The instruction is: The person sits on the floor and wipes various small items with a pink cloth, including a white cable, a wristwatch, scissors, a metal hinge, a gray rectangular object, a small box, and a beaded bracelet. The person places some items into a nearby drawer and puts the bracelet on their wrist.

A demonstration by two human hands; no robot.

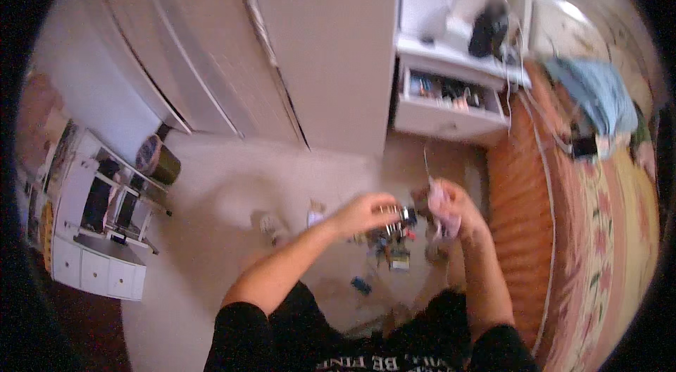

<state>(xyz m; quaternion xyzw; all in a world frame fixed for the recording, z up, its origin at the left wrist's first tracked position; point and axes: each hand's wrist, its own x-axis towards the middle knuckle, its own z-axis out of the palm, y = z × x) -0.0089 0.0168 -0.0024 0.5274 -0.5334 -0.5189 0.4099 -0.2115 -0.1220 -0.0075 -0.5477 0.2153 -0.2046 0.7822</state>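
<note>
My left hand (372, 213) is closed on a small dark object with shiny bands (394, 220), too blurred to name. A hand's width to its right, my right hand (461, 208) grips a crumpled pale pink cloth (443, 210), whose lower end hangs down. Both hands are over the floor, where a pile of small mixed items (391, 249) lies below them, partly hidden by the left hand's object. Nearer to me, a small blue item (361, 285) lies apart from the pile.
Ahead stands a white nightstand with a pulled-out drawer (451, 118) full of small things. A bed (598, 245) with a flowered cover runs along the right. Tall wardrobe doors (324, 48) rise in front. A white desk (98, 266) and a bin (166, 166) are at left.
</note>
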